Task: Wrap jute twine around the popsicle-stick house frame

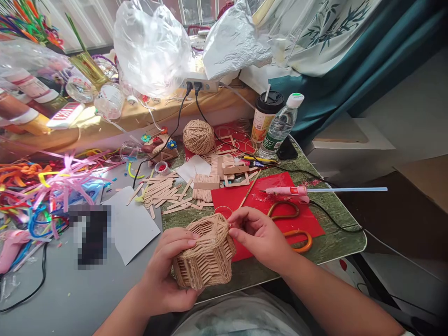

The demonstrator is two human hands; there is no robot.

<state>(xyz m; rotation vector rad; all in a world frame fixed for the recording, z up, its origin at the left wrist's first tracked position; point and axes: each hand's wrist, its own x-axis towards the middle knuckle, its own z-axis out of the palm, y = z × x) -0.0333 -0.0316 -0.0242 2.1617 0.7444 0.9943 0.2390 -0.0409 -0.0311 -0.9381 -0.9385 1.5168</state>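
A small basket of wooden sticks wrapped in jute twine [206, 254] sits at the table's near edge. My left hand [167, 275] is closed around its left side, thumb lying along the rim. My right hand [261, 238] pinches the twine at the basket's upper right rim, fingers pressed together. A thin loop of twine rises just above the rim. A ball of jute twine [198, 136] lies farther back. Loose wooden sticks [164, 191] are scattered behind the basket.
A red sheet [280, 205] holds orange-handled scissors [296, 233] and a pink glue gun [285, 190] with a long glue stick. Behind stand a water bottle [282, 126] and a lidded cup [264, 116]. Coloured pipe cleaners [38, 186] crowd the left; white paper [131, 224] lies nearby.
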